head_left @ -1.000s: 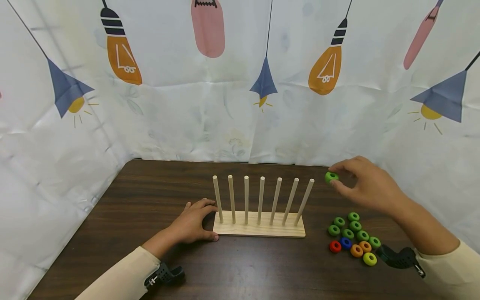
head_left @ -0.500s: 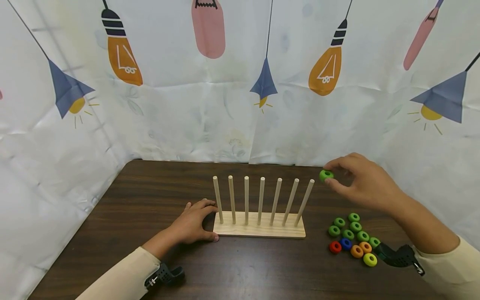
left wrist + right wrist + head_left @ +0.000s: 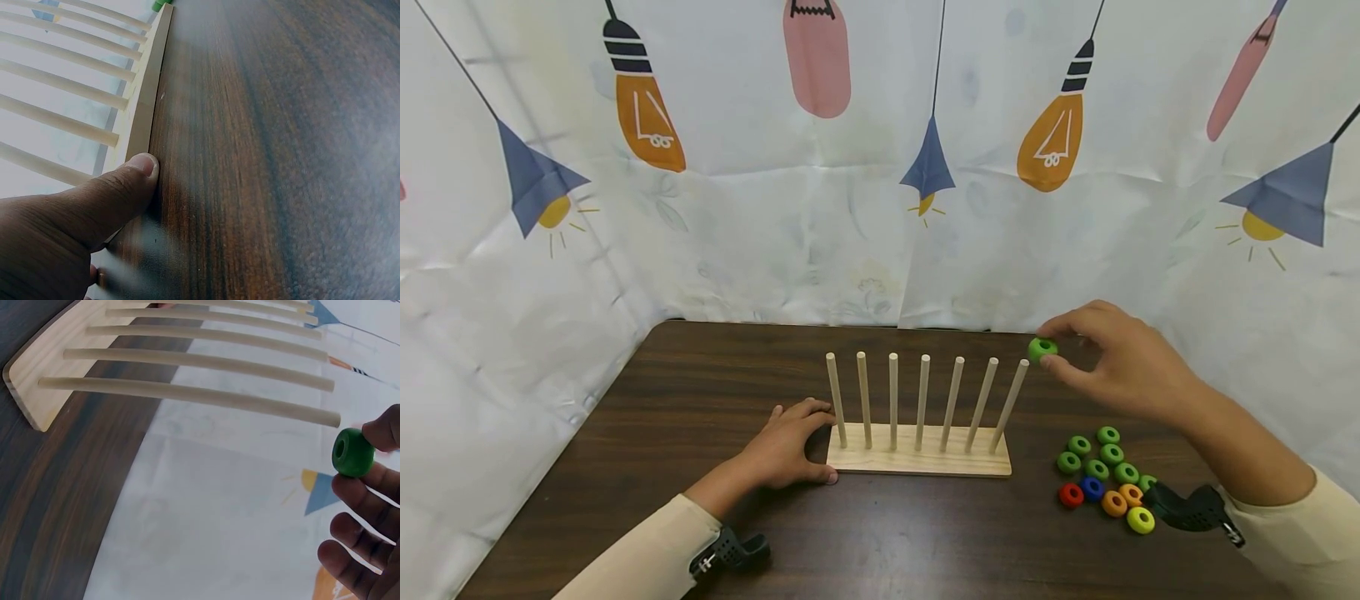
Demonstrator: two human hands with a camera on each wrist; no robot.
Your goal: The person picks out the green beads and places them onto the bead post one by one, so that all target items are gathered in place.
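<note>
gripping peg rack (image 3: 919, 459) with left hand (image 3: 780, 450), prob for steadiness | pinching green ring (image 3: 357, 455) with right hand (image 3: 1127, 362), prob keeping middle clear

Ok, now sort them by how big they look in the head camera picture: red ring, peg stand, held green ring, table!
1. Table
2. Peg stand
3. Held green ring and red ring: they look too alike to rank.

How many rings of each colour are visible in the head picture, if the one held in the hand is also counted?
Green rings: 8 (7 on the table, 1 in the right hand)
Orange rings: 2
Red ring: 1
Blue ring: 1
Yellow ring: 1
Total visible: 13
</note>
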